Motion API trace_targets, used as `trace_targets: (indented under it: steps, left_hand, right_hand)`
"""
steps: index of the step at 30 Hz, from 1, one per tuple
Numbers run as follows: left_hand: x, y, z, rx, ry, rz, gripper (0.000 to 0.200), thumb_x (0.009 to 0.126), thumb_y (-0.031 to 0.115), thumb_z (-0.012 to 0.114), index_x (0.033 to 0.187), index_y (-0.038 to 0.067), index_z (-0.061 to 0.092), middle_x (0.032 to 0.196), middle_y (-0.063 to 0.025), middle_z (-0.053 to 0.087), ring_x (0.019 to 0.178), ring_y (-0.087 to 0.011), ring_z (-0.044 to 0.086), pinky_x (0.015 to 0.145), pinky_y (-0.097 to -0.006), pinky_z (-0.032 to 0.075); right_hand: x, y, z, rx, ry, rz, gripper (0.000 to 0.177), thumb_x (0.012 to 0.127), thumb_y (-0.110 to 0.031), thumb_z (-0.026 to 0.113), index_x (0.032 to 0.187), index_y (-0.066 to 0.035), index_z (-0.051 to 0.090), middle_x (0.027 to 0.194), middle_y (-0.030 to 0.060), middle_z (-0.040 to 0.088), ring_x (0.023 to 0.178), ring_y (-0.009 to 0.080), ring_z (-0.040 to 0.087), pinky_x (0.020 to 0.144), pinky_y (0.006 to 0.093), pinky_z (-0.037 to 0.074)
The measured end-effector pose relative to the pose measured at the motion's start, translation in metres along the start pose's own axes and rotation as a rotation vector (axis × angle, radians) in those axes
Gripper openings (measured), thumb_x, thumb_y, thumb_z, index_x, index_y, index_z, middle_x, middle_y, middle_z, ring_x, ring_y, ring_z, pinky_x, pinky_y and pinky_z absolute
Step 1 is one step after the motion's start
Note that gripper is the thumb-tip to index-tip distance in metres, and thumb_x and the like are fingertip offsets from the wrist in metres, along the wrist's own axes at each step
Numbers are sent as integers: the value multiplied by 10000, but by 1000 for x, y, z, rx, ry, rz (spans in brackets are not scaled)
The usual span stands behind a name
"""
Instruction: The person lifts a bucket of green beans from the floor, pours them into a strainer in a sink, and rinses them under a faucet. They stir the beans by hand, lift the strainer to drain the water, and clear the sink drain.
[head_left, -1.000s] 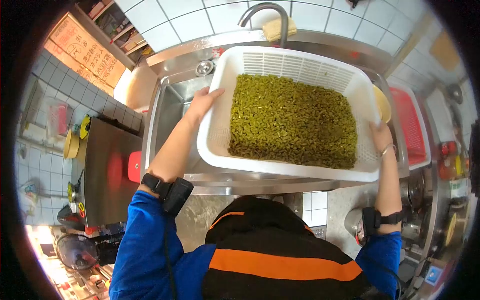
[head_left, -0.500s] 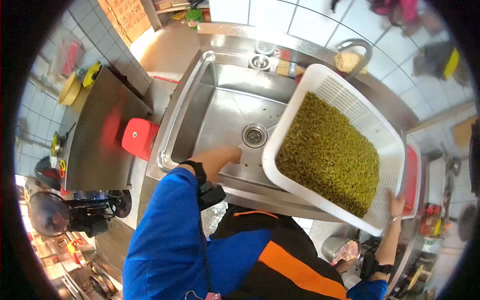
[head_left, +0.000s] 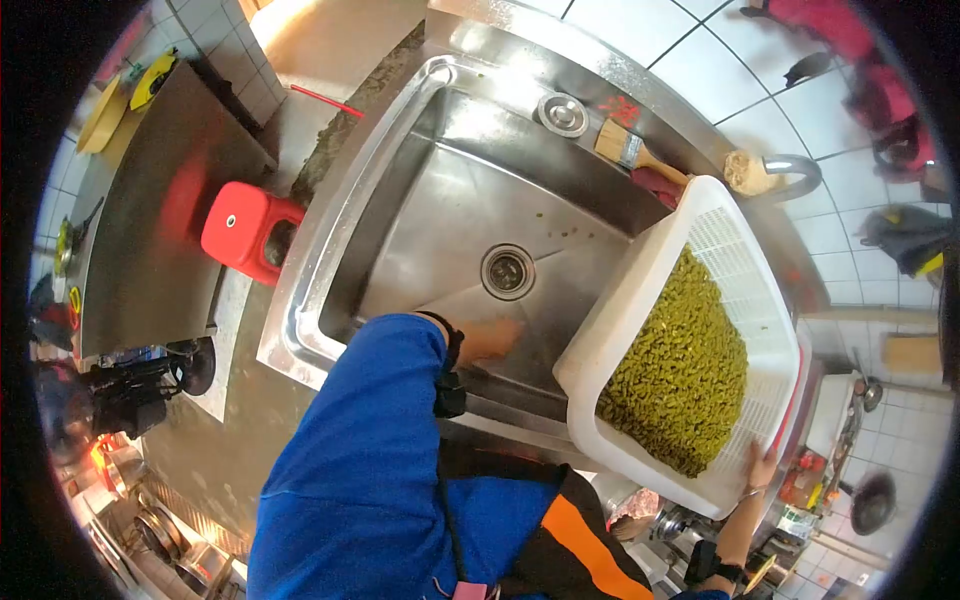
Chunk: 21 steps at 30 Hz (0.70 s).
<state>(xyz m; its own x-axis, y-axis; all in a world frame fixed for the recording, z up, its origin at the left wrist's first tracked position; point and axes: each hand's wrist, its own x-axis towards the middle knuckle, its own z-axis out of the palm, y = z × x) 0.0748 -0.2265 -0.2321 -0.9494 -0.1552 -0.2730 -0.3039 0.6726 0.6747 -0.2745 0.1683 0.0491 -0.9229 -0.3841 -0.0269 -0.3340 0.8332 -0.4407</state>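
Note:
A white plastic basket [head_left: 610, 300] with slotted walls is tilted over the right side of the steel sink [head_left: 440, 220]. A heap of small green chopped pieces [head_left: 680, 370], like cut beans, lies in it. My right hand [head_left: 760, 468] grips the basket's near right corner. Low in the sink, left of the basket, is my left hand [head_left: 490, 340], back upward; its fingers are hidden beneath it, so whether it holds anything cannot be seen. The drain [head_left: 508, 271] is just beyond it. A few loose green bits [head_left: 565, 232] lie on the sink floor.
Along the sink's back ledge are a drain strainer [head_left: 563, 115], a wooden-handled brush [head_left: 625, 148] and a tap [head_left: 795, 178] with a pale scrubber beside it. A red stool [head_left: 245, 230] stands left of the sink. Something red shows beneath the basket's right side.
The basket has shifted right and toward me and tips more steeply, with my right hand still on its corner. My left hand has moved right across the sink. The camera view has shifted too.

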Motion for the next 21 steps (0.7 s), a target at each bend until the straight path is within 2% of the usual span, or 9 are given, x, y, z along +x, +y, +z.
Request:
trace_targets:
  steps: [1, 5, 8, 10, 11, 15, 18, 20, 21]
  left_hand:
    - [0, 21, -13, -42, 38, 20, 282, 668, 23, 522, 949, 20, 506, 878, -224, 517, 851, -336, 527, 722, -404, 432]
    - [38, 36, 25, -69, 63, 2, 259, 680, 23, 507, 939, 19, 525, 864, -217, 514, 821, -327, 533, 699, -407, 437]
    - [45, 56, 23, 102, -115, 249, 237, 681, 54, 522, 914, 25, 554, 873, -189, 547, 806, -315, 553, 679, -394, 455]
    - [50, 64, 30, 126, -191, 300, 226, 684, 60, 522, 903, 27, 561, 874, -184, 552, 803, -314, 556, 676, -393, 457]
    - [51, 66, 34, 139, -225, 308, 220, 685, 62, 523, 898, 28, 564, 874, -182, 555, 802, -313, 558, 674, -392, 458]
    - [46, 50, 52, 205, -319, 275, 199, 689, 73, 523, 876, 32, 577, 876, -172, 565, 796, -310, 564, 667, -390, 463]
    - [30, 24, 50, 223, -338, 229, 184, 693, 81, 523, 860, 36, 586, 877, -165, 573, 792, -308, 568, 663, -388, 466]
    - [12, 16, 35, 232, -343, 221, 180, 694, 84, 523, 854, 37, 589, 878, -162, 575, 790, -307, 570, 661, -388, 468]
    - [1, 16, 16, 244, -346, 204, 153, 695, 93, 526, 819, 45, 601, 871, -150, 585, 787, -302, 575, 656, -384, 471]
  right_hand:
    - [-3, -4, 1, 19, 13, -5, 308, 745, -114, 569, 1010, 32, 508, 924, 85, 570, 820, 154, 526, 740, 270, 409]
    - [-8, -9, -1, 14, 36, -25, 319, 745, -130, 578, 1013, 29, 512, 924, 82, 572, 830, 160, 524, 745, 273, 404]
    - [4, 28, -3, 18, 21, 80, 390, 736, -183, 576, 1060, 17, 491, 913, 100, 573, 809, 158, 526, 703, 272, 418]
    - [0, 22, -4, -8, 36, 19, 396, 735, -185, 578, 1065, 16, 489, 904, 98, 576, 792, 158, 530, 688, 270, 423]
    - [-1, 18, -2, -29, 47, -51, 402, 734, -186, 579, 1070, 15, 487, 894, 97, 579, 776, 158, 533, 673, 268, 427]
    - [-3, 11, 2, 73, 97, -35, 417, 736, -190, 578, 1085, 15, 479, 869, 86, 585, 755, 162, 537, 660, 272, 430]
    - [-7, -2, 0, 68, 42, 100, 340, 742, -183, 593, 1002, 23, 518, 899, 76, 574, 798, 136, 524, 716, 264, 414]
    - [-15, -31, 1, -92, 46, 82, 337, 748, -195, 589, 993, 26, 521, 898, 81, 574, 785, 132, 523, 704, 262, 419]
    - [-11, -20, 1, 2, 42, 170, 333, 748, -195, 589, 987, 26, 520, 852, 66, 580, 714, 128, 527, 642, 261, 431]
